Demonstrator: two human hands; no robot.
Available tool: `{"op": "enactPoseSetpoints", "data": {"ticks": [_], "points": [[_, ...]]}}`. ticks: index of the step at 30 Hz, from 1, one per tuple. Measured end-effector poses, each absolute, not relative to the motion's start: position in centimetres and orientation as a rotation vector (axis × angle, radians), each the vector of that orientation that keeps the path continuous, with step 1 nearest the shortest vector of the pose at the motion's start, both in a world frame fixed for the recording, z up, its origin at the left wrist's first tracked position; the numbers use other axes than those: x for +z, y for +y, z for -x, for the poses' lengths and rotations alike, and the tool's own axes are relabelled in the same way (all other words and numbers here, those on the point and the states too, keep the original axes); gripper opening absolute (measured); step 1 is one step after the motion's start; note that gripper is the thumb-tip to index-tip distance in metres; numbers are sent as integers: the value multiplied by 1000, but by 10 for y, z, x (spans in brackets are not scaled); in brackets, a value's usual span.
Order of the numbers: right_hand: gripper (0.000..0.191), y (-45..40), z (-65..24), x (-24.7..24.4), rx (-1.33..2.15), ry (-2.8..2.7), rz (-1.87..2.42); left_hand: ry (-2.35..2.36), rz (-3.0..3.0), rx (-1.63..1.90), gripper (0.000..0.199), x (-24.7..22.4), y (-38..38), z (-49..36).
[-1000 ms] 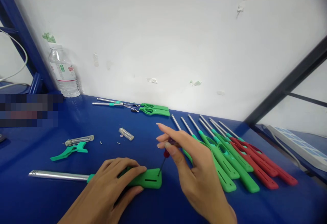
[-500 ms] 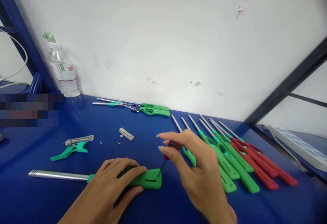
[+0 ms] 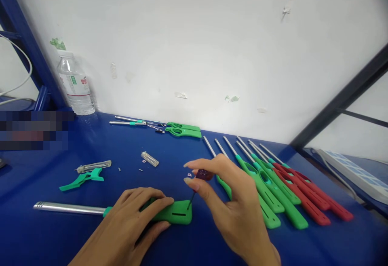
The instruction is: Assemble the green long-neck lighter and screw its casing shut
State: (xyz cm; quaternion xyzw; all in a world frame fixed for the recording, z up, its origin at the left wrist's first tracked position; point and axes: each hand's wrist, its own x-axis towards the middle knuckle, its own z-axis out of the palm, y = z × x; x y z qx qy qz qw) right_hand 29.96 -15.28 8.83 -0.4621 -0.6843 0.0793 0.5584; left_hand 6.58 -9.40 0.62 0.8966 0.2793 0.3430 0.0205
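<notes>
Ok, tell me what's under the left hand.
A green lighter is under the left hand. Its metal tube sticks out on one side, its slotted handle end on the other. The hand covers most of its middle, so that stretch cannot be seen.

Holds, on a blue tabletop (image 3: 115, 144), green lighters (image 3: 266, 189) and red lighters (image 3: 317, 198) side by side at right, with dismantled lighters (image 3: 185, 132) along the back. Carries clear plastic cartridges (image 3: 150, 159), a turquoise piece (image 3: 81, 179) and tiny metal bits (image 3: 119, 169) at left, a water bottle (image 3: 79, 100) behind and a lone green lighter (image 3: 176, 207) in front.
</notes>
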Motion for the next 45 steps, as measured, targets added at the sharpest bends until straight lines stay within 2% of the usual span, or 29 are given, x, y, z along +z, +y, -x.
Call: {"op": "enactPoseSetpoints", "data": {"ticks": [5, 11, 23, 28, 33, 35, 45], "points": [[28, -154, -300, 89, 220, -1638, 1096, 950, -2731, 974, 34, 8, -94, -72], [48, -155, -302, 88, 355, -1654, 1003, 984, -2716, 1018, 36, 13, -98, -85], [17, -153, -299, 89, 212, -1625, 1081, 864, -2793, 1034, 35, 3, -94, -65], [18, -155, -299, 90, 223, -1604, 1091, 859, -2792, 1094, 32, 10, -94, -67], [40, -156, -300, 92, 415, -1617, 969, 923, -2730, 1058, 35, 15, -96, -75], [43, -155, -300, 92, 464, -1593, 951, 980, -2706, 1022, 37, 17, -98, -80], [25, -154, -299, 93, 362, -1556, 1012, 931, -2713, 1025, 34, 12, -98, -74]]}}
